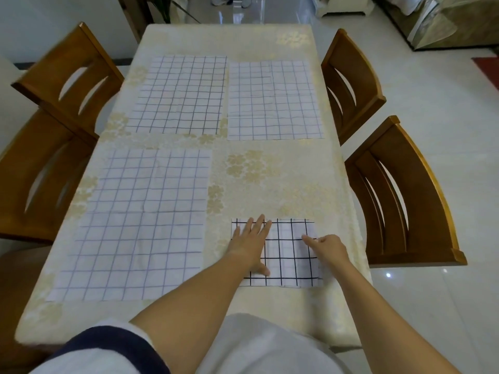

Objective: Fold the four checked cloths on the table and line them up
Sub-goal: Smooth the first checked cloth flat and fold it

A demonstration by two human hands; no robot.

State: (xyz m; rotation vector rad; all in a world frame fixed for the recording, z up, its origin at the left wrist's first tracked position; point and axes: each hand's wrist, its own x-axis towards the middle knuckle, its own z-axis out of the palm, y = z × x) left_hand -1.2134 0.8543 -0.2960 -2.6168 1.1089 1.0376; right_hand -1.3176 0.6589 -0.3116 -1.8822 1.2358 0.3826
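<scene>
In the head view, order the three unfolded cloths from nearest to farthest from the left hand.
From the left hand:
1. Near left cloth, just beside it.
2. Far right cloth, straight ahead.
3. Far left cloth, ahead and to the left.

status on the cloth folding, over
Left hand flat on folded cloth, right hand pinching its right side. Three cloths unfolded. Nothing in the way.
</scene>
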